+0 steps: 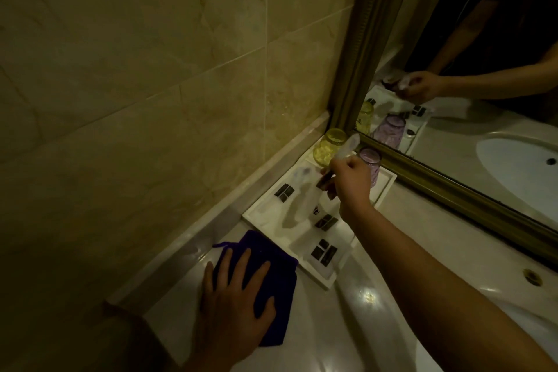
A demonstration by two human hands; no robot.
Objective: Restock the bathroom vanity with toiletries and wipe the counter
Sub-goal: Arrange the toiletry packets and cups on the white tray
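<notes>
The right grip (351, 181) is clamped on a clear-wrapped toiletry (347, 148) above the white tray's (262, 214) far end; it is best laid flat on a bare patch. The left grip (238, 290), fingers straight, presses the purple cloth (282, 281) beside the tray's near corner.

A bathroom, dimly lit: large beige marble-look wall tiles (151, 69) meet a glossy pale stone vanity counter (332, 329), and a bronze-framed wall mirror (373, 48) reflects a white oval sink basin (513, 181) (hotel-like, with a white rectangular amenity tray (261, 216)).
</notes>
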